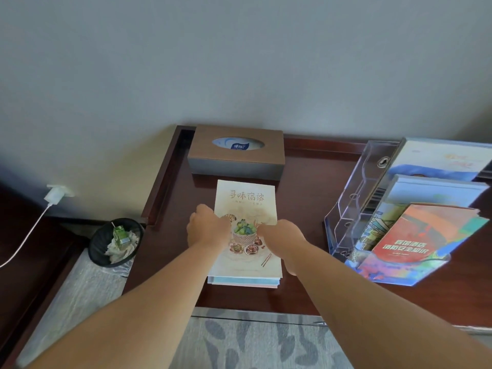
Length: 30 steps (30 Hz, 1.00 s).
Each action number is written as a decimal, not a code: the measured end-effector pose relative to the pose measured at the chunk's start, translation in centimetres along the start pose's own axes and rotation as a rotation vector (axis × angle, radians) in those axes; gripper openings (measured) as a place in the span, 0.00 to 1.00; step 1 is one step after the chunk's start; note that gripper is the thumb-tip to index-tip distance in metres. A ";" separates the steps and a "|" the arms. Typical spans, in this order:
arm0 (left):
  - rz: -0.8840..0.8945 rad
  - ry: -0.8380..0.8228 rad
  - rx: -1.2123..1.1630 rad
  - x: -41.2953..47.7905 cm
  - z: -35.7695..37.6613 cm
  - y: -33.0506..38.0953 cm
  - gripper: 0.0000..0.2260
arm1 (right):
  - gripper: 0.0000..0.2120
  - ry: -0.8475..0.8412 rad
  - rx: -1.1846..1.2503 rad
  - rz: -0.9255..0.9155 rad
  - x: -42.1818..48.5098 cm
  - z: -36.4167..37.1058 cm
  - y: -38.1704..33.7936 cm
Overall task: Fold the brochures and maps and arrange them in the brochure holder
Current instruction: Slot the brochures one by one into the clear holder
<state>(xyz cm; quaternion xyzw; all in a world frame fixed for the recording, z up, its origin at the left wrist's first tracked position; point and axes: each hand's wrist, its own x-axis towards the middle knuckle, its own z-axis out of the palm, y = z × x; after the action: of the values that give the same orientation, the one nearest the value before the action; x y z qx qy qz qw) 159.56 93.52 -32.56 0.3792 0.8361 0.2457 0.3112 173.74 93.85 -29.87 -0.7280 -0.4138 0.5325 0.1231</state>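
A stack of brochures [246, 201] lies on the dark wooden desk [306, 209], its top one cream with a food picture. My left hand [206, 226] rests on the stack's left edge, fingers curled. My right hand [282, 235] lies on the right edge, fingers curled too. Whether either hand grips the top sheet I cannot tell. At the right stands a clear acrylic brochure holder [354, 198] with tiers. It holds several folded brochures, an orange-red one [415, 243] in front and pale blue ones [436, 161] behind.
A brown tissue box [235, 155] sits just behind the stack. A black waste bin [115, 242] with rubbish stands on the floor to the left. A white charger and cable [54, 194] hang from the wall socket. The desk's front edge is near me.
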 end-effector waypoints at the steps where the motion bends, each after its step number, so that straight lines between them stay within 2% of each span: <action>1: -0.022 -0.002 -0.110 -0.2 0.0 0.4 0.08 | 0.04 -0.010 0.017 0.018 -0.1 -0.1 0.0; 4: -0.053 -0.052 -0.382 -1.0 -0.4 1.5 0.06 | 0.10 -0.006 0.021 -0.007 -0.8 -0.6 -0.1; 6: 0.025 -0.072 -0.469 -1.7 -1.7 2.7 0.05 | 0.11 0.026 0.030 -0.060 -1.6 -1.6 -0.9; 9: 0.148 -0.067 -0.617 -2.5 -5.0 5.5 0.04 | 0.14 0.102 0.060 -0.286 -3.6 -3.9 -3.8; 10: 0.185 -0.058 -0.674 -2.9 -6.2 6.8 0.04 | 0.13 0.115 0.136 -0.352 -4.4 -5.0 -5.0; 13: 0.295 -0.015 -0.851 -4.4 -9.0 11.5 0.04 | 0.10 0.236 0.157 -0.556 -6.8 -9.7 -8.6; 17: 0.460 -0.036 -0.917 -7.2 -9.5 18.2 0.07 | 0.08 0.314 0.140 -0.781 -9.6 -17.6 -11.3; 25: 0.673 -0.086 -0.897 -12.8 -4.8 30.1 0.08 | 0.10 0.439 0.152 -0.854 -10.5 -31.3 -10.8; 30: 0.645 -0.153 -0.803 -13.4 -0.5 31.5 0.10 | 0.07 0.456 0.099 -0.778 -8.3 -35.2 -8.2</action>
<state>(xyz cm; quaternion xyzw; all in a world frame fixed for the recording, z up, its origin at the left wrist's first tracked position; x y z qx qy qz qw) 181.38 101.52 -7.36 0.4853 0.4915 0.6019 0.4009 200.06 102.12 -5.04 -0.6102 -0.5929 0.2921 0.4368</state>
